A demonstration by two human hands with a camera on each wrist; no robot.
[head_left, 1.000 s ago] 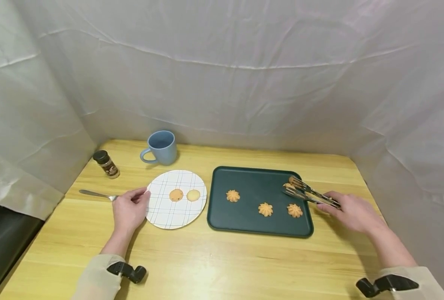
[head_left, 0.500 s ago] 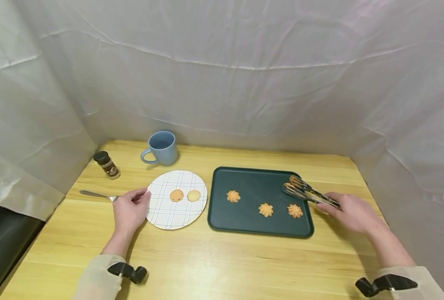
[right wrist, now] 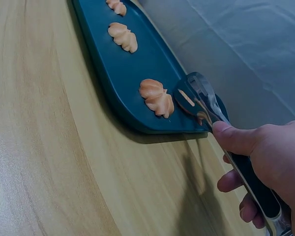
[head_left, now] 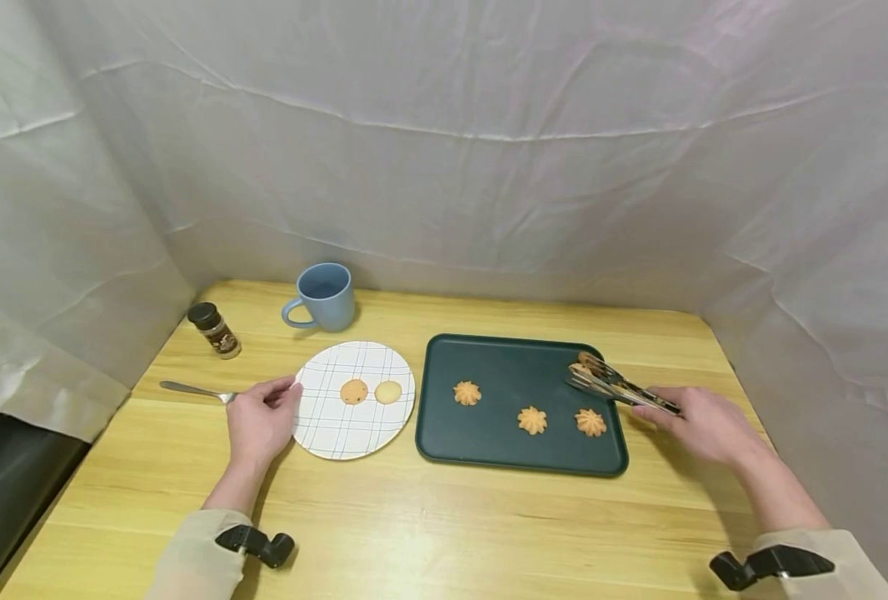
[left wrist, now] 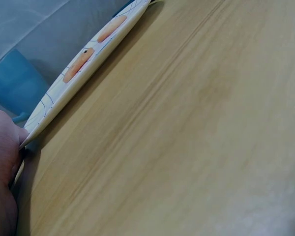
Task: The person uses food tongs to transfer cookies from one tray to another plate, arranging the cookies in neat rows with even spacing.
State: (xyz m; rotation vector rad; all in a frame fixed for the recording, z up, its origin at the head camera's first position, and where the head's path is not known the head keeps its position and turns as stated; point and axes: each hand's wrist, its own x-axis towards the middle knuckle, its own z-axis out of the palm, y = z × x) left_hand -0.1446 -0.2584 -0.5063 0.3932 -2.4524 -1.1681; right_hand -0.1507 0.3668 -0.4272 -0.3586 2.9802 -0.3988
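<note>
My left hand point(head_left: 261, 418) pinches the left rim of a white plaid plate point(head_left: 339, 433). Two round cookies lie on the plate: a browner speckled cookie point(head_left: 353, 392) and a pale cookie point(head_left: 387, 392). My right hand point(head_left: 706, 423) grips metal serving tongs point(head_left: 642, 398) with dark handles. The tong heads point(right wrist: 194, 96) reach over the right end of a dark green tray point(head_left: 481, 442), around a brown cookie point(head_left: 583, 358) they partly hide. Three star-shaped piped cookies lie on the tray: a left one point(head_left: 467, 393), a middle one point(head_left: 531, 421) and a right one point(head_left: 590, 422).
Behind the plate stands a blue mug point(head_left: 326, 298). A black-capped spice jar point(head_left: 215, 330) is at the far left. A metal utensil point(head_left: 197, 389) lies beside my left hand, its end hidden. Grey-white cloth point(head_left: 451, 167) walls in the wooden table point(head_left: 384, 525).
The tong heads have shifted slightly and come a little closer together at the tray's right end. My left hand, the plate and the other cookies stay put.
</note>
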